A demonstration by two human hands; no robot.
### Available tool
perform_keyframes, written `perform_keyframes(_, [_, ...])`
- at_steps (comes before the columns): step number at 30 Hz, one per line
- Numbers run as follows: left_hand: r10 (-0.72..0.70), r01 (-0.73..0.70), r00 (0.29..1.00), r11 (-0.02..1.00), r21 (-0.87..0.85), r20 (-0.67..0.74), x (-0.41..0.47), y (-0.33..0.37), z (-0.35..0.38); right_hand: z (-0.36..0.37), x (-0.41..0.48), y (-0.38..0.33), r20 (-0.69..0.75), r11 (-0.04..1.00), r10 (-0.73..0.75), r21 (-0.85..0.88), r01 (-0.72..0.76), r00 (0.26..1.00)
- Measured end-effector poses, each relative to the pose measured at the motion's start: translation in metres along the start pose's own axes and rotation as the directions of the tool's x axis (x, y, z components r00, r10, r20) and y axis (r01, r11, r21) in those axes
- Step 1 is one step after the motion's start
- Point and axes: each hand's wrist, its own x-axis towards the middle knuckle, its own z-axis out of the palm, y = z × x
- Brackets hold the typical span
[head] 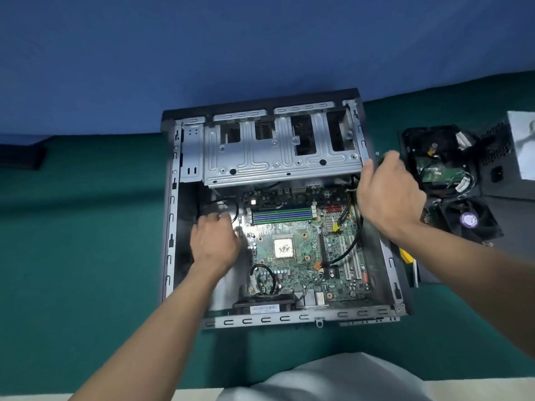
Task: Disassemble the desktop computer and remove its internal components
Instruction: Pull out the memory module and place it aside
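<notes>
The open desktop case (170, 227) lies flat on the green table. Inside it are the green motherboard (295, 256) with its bare CPU (283, 247), RAM sticks (280, 215) and black cables (347, 250). A silver drive cage (278, 157) spans the far end. My left hand (214, 241) is down in the bay left of the motherboard, fingers curled beside a black cable (236, 211); what they hold is hidden. My right hand (388, 192) grips the case's right wall (388, 256) next to the drive cage's corner.
Removed parts lie right of the case: a hard drive (434, 166), a power supply (509, 157) and a black fan (469, 219). A yellow-handled tool (406, 256) rests on a dark panel (431, 273). A rear fan (263, 303) sits at the case's near edge. A dark object (20, 157) lies far left.
</notes>
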Motion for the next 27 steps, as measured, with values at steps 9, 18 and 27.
perform_keyframes(9, [0.159, -0.171, 0.985, 0.933, -0.317, -0.063, 0.004, 0.035, 0.003, 0.007, -0.057, -0.039, 0.301, 0.787, -0.617, 0.236, 0.57, 0.727])
perform_keyframes(18, [0.127, -0.117, 0.992, 0.917, -0.382, 0.001, 0.01, 0.022, 0.007, 0.058, -0.039, -0.041, 0.572, 0.989, -0.065, 0.147, -0.024, 0.818])
perform_keyframes(27, [0.234, -0.19, 0.968, 0.919, -0.344, 0.091, 0.004, 0.015, 0.022, 0.065, -0.027, -0.047, 0.515, 0.825, -0.429, -0.112, 0.554, 0.742])
